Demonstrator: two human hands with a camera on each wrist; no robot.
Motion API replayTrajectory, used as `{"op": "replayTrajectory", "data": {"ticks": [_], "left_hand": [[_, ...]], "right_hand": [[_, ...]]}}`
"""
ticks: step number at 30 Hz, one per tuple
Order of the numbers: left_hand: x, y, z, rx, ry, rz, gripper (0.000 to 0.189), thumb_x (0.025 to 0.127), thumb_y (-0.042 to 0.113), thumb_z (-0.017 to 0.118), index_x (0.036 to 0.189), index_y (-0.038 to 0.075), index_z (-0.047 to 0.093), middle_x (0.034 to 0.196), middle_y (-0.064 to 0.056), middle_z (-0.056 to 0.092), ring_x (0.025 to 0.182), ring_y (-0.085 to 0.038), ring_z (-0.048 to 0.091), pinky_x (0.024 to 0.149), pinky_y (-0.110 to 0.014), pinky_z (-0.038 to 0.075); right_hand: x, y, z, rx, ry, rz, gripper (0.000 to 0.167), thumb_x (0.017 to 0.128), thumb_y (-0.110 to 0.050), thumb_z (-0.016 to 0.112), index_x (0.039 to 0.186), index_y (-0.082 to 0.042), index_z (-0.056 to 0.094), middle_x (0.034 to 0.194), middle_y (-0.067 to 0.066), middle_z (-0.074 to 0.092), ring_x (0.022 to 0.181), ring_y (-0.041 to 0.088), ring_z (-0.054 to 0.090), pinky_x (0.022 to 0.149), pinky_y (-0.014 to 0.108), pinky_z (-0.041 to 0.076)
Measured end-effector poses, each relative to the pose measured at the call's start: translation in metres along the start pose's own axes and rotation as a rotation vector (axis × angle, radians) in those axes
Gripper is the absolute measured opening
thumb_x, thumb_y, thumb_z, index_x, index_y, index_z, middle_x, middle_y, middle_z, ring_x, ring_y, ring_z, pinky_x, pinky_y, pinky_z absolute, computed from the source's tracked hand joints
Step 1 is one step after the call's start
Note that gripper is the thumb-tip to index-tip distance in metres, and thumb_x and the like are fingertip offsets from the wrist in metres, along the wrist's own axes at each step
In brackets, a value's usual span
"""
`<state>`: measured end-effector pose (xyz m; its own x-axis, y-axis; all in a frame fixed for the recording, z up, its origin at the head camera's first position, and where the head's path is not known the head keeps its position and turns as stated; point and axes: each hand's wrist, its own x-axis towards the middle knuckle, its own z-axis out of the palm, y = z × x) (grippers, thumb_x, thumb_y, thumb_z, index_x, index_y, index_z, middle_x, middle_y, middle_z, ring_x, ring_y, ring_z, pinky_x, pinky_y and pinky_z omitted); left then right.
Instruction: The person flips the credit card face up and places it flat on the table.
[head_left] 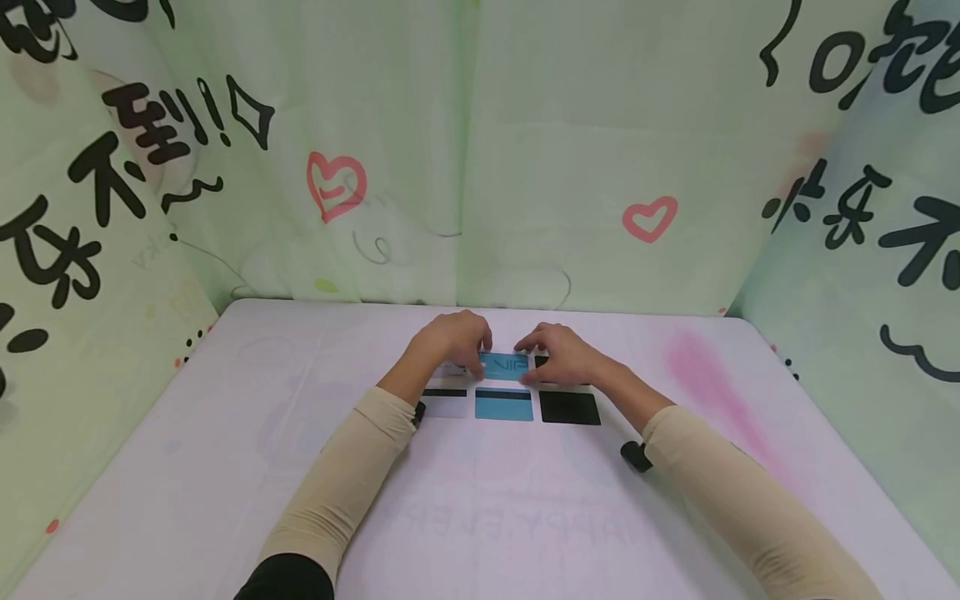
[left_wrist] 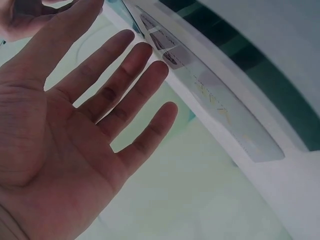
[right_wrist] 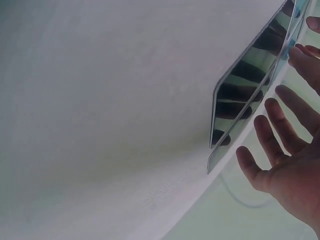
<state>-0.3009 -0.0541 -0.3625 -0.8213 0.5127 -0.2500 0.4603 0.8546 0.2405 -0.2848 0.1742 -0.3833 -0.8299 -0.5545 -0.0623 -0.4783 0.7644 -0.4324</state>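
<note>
Head view: the VIP card [head_left: 504, 367] lies on the pale, pink-smudged counter [head_left: 525, 508], left grip [head_left: 456, 340] and right grip [head_left: 566, 353] at its ends, other cards [head_left: 504, 407] around; green lettered drapes [head_left: 540, 150] enclose three sides. Left wrist view: left grip wide beside a pale card [left_wrist: 205, 95]. Right wrist view: right grip also wide, beside dark cards [right_wrist: 235, 92]

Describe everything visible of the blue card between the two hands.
The blue card is a thin rectangle that looks like plastic, with large darker lettering that seems to read VIP. It appears to lie flat on the table in the middle of the back row, just behind a striped blue card. The left hand is at its left edge, the right hand at its right; whether either grips it is unclear.
</note>
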Motion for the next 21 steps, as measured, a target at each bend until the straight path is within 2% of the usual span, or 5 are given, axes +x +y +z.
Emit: {"op": "replayTrajectory", "data": {"ticks": [9, 16, 21], "left_hand": [[0.004, 0.004, -0.001, -0.022, 0.011, 0.029, 0.049, 0.088, 0.029, 0.085, 0.132, 0.014, 0.071, 0.124, -0.004, 0.071, 0.098, -0.017, 0.067, 0.09, -0.041, 0.056], [0.008, 0.008, 0.001, -0.042, 0.026, 0.052, 0.05, 0.088, 0.029, 0.085, 0.133, 0.014, 0.071, 0.127, -0.005, 0.071, 0.111, -0.02, 0.065, 0.097, -0.045, 0.054], [0.013, 0.013, 0.004, -0.047, 0.032, 0.072, 0.049, 0.088, 0.029, 0.085, 0.133, 0.015, 0.071, 0.126, -0.005, 0.072, 0.112, -0.02, 0.066, 0.1, -0.045, 0.054]], "right_hand": [[-0.006, 0.008, -0.004, 0.014, 0.02, -0.005, 0.05, 0.09, -0.026, 0.08, 0.136, -0.007, 0.068, 0.126, 0.014, 0.066, 0.115, 0.032, 0.06, 0.1, 0.05, 0.05], [-0.012, 0.012, -0.01, 0.033, 0.03, 0.002, 0.05, 0.091, -0.024, 0.08, 0.137, -0.006, 0.067, 0.127, 0.015, 0.066, 0.117, 0.034, 0.061, 0.1, 0.051, 0.051], [-0.016, 0.019, -0.012, 0.025, 0.04, 0.006, 0.049, 0.091, -0.023, 0.08, 0.135, -0.005, 0.068, 0.124, 0.015, 0.066, 0.116, 0.033, 0.061, 0.098, 0.05, 0.052]]}}
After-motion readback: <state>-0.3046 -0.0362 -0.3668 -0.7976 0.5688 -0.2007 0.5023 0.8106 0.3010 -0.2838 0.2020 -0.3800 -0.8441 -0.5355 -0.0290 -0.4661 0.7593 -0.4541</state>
